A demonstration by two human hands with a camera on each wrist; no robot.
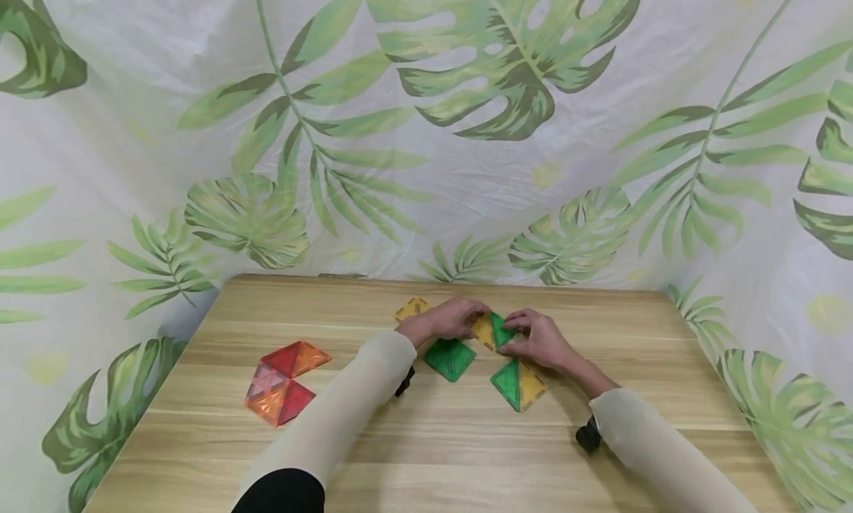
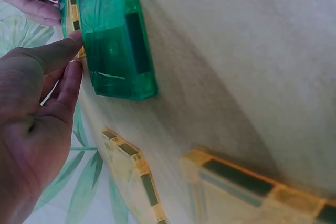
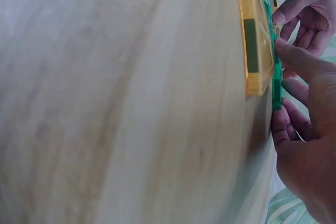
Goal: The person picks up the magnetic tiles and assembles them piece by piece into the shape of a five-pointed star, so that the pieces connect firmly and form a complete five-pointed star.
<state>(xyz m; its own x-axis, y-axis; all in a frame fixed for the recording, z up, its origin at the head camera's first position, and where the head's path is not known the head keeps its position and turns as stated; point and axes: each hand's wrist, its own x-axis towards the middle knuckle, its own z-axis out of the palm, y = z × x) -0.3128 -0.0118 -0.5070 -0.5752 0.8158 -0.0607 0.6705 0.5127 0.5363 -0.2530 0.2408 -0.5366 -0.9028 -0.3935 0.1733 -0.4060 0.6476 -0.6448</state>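
Magnetic building tiles are between my hands on the wooden table. My left hand (image 1: pixel 453 319) pinches the outer edge of a yellow triangle tile (image 1: pixel 483 332) with thumb and fingers. My right hand (image 1: pixel 541 341) holds a green triangle tile (image 1: pixel 501 332) by its edges, thumb on the near side. The two triangles lie side by side, long edges together. Just below the left hand sits a green square tile (image 1: pixel 450 359). Nearer to me, another green triangle (image 1: pixel 506 383) and yellow triangle (image 1: pixel 532 389) form a diamond below the right hand.
Beyond the left forearm, a yellow square tile (image 1: pixel 411 308) lies partly hidden. Red, orange and pink triangle tiles (image 1: pixel 282 359) form a hexagon with one gap at the table's left. A leaf-print cloth (image 1: pixel 466 180) hangs behind the wooden table (image 1: pixel 426 454).
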